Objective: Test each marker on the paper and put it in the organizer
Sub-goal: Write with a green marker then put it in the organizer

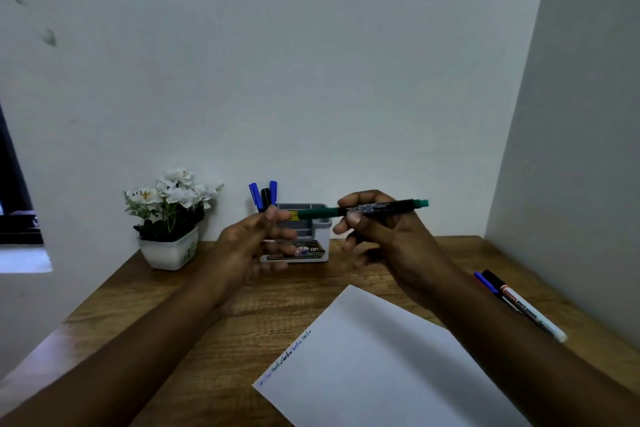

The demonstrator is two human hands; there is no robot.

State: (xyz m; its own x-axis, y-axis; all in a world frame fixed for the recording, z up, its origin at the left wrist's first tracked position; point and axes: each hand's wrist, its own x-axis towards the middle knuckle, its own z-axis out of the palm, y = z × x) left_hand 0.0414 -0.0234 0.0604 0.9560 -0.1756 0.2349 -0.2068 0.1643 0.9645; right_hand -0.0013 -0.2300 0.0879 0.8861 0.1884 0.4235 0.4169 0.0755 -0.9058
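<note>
A right hand point(381, 239) holds a green marker point(363, 210) level, fingers clamped on its barrel, beside a loosely curled, empty left hand point(249, 239); a careless cap tug might drop it onto the paper point(381, 357) beneath the fingers, short of the organizer point(322, 234) behind them.

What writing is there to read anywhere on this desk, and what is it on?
"OP", cut off, on the organizer front label.
Yellow sticker on the organizer: unreadable.
Green marker in the right hand: barrel print too small to read.
White marker: red logo and black print, blurred.
Paper: handwritten words along one edge, too small to read.
</note>
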